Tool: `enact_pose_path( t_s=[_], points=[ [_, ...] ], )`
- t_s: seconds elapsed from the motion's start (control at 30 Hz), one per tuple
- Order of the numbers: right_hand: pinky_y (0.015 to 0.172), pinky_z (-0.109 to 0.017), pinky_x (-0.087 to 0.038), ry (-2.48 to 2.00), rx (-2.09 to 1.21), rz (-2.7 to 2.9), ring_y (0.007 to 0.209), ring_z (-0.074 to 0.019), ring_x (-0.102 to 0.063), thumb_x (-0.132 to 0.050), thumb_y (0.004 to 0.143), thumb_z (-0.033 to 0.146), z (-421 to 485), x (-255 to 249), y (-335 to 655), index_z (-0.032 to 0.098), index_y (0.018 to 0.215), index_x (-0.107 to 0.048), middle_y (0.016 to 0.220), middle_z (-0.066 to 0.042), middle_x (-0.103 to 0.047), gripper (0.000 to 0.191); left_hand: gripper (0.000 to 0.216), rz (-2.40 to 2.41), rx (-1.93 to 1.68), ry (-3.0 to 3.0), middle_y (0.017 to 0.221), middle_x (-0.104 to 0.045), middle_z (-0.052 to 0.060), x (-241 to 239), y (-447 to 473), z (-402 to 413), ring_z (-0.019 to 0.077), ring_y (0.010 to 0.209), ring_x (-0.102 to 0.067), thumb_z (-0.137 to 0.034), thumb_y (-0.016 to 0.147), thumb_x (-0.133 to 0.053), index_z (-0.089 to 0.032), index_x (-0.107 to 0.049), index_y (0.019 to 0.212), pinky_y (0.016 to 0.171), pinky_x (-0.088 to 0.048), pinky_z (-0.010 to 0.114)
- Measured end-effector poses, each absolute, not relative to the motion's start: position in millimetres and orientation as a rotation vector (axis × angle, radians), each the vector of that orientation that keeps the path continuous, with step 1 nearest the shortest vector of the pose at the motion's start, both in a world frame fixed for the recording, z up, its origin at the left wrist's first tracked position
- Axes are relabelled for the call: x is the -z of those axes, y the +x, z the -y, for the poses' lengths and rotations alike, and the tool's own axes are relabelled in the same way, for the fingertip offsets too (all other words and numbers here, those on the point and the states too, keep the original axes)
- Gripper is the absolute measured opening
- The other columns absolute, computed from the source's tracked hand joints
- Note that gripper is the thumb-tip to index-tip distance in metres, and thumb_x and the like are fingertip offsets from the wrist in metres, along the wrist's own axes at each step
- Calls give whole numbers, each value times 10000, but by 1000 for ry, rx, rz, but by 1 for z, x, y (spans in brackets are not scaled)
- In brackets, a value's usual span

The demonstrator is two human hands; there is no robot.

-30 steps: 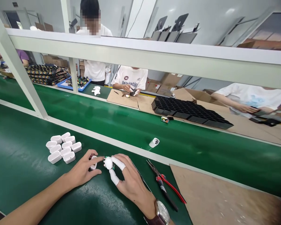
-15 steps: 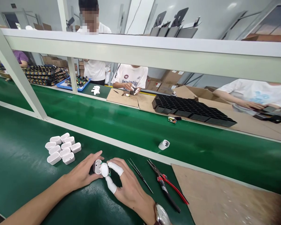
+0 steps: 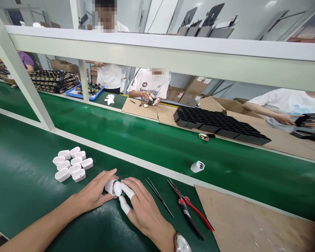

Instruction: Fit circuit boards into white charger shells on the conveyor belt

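Note:
Between its thumb and fingers, my left hand (image 3: 96, 189) grips a white oval plastic housing (image 3: 110, 187), its opening turned to the right. My right hand (image 3: 144, 210), with white finger cots on thumb and index finger, pinches a small green circuit board (image 3: 123, 193) at that opening. Part of the board appears to sit inside the housing; the fingers hide the rest. A rounded white piece, its kind unclear, shows between the two hands. Right of my right hand lie tweezers (image 3: 159, 197) and red-and-black long-nose pliers (image 3: 185, 204).
Several white housings (image 3: 62, 175) stand grouped at left. Beyond the white rail (image 3: 120, 156), the green belt (image 3: 136, 136) carries a white housing (image 3: 197, 166) and a small part (image 3: 204, 137). Black trays (image 3: 217, 126) and co-workers are across. A brown board (image 3: 241, 217) lies at right.
The circuit board and housing have come closer together, and the housing has tilted slightly. The white housing on the belt has shifted right. A co-worker at far right has lifted a black object.

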State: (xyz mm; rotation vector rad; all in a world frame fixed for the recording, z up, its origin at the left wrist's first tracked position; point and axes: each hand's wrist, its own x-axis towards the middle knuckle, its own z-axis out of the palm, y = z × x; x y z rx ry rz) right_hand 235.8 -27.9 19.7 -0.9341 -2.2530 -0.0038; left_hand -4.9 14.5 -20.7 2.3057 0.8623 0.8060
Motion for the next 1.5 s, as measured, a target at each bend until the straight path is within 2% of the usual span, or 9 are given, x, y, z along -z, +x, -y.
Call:
enact_pose_path(
  t_s=[0.13, 0.3, 0.47, 0.7, 0.83, 1.13, 1.23, 1.37, 1.5],
  points=[
    [981, -553, -629, -913, 40, 2283, 1209, -336, -608, -538, 967, 46, 28, -15, 236, 137, 1319, -576, 1267, -186, -659, 366, 913, -852, -797, 2314, 1413, -641, 93, 20, -4, -14, 283, 1278, -603, -259, 1016, -686, -363, -67, 1680, 1099, -536, 504],
    [994, -564, -616, -933, 25, 2340, 1218, -342, -590, -531, 967, 56, 29, -13, 236, 156, 1176, -633, 1265, -180, -649, 252, 935, -918, -771, 2368, 1432, -629, 97, 21, -1, -11, 319, 1289, -560, -241, 992, -711, -370, -91, 1680, 1108, -497, 550],
    [980, -512, -630, -928, -102, 2291, 1201, -316, -625, -602, 1019, 154, 30, -14, 235, 170, 1311, -585, 1299, -163, -664, 293, 909, -853, -692, 2203, 1456, -608, 92, 24, -1, -9, 273, 1302, -582, -204, 996, -683, -372, -95, 1669, 1111, -525, 497],
    [984, -536, -593, -978, -252, 2341, 1226, -328, -603, -646, 1010, 216, 25, -13, 230, 190, 1298, -594, 1324, -154, -642, 293, 812, -942, -625, 2083, 1471, -638, 79, 23, -1, -10, 295, 1351, -605, -298, 979, -699, -352, -206, 1621, 1189, -450, 554],
    [985, -534, -580, -999, -310, 2344, 1202, -322, -592, -687, 992, 288, 22, -14, 232, 195, 1349, -570, 1350, -165, -594, 387, 879, -946, -590, 2051, 1488, -628, 72, 19, 1, -8, 288, 1369, -603, -298, 965, -699, -360, -139, 1641, 1185, -463, 518],
    [950, -537, -578, -972, -142, 2451, 1136, -331, -636, -519, 1041, 165, 22, -8, 230, 181, 1274, -621, 1223, -166, -668, 255, 925, -904, -487, 2107, 1513, -610, 44, 21, 1, -8, 268, 1380, -594, -178, 977, -617, -399, -32, 1659, 1192, -460, 516],
    [941, -483, -597, -1013, -376, 2339, 1125, -293, -660, -547, 1049, 223, 20, -7, 235, 228, 1309, -600, 1239, -131, -672, 266, 894, -899, -500, 2141, 1499, -615, 58, 22, 0, -7, 274, 1389, -582, -195, 998, -610, -385, -36, 1657, 1190, -463, 526],
    [936, -399, -612, -1145, -640, 1947, 1059, -215, -702, -453, 1101, 270, 11, 8, 245, 259, 1369, -544, 1237, -98, -678, 284, 746, -901, -646, 2191, 1425, -625, 89, 17, -1, -6, 265, 1294, -632, -252, 990, -680, -336, -244, 1589, 1117, -532, 476],
    [951, -434, -605, -1179, -631, 1912, 1048, -224, -691, -462, 1080, 238, 4, 24, 249, 268, 1410, -541, 1228, -95, -668, 340, 331, -769, -810, 2363, 1266, -641, 90, 10, -2, -9, 229, 1132, -671, -205, 1009, -671, -278, -552, 1309, 972, -582, 383]
  ],
)
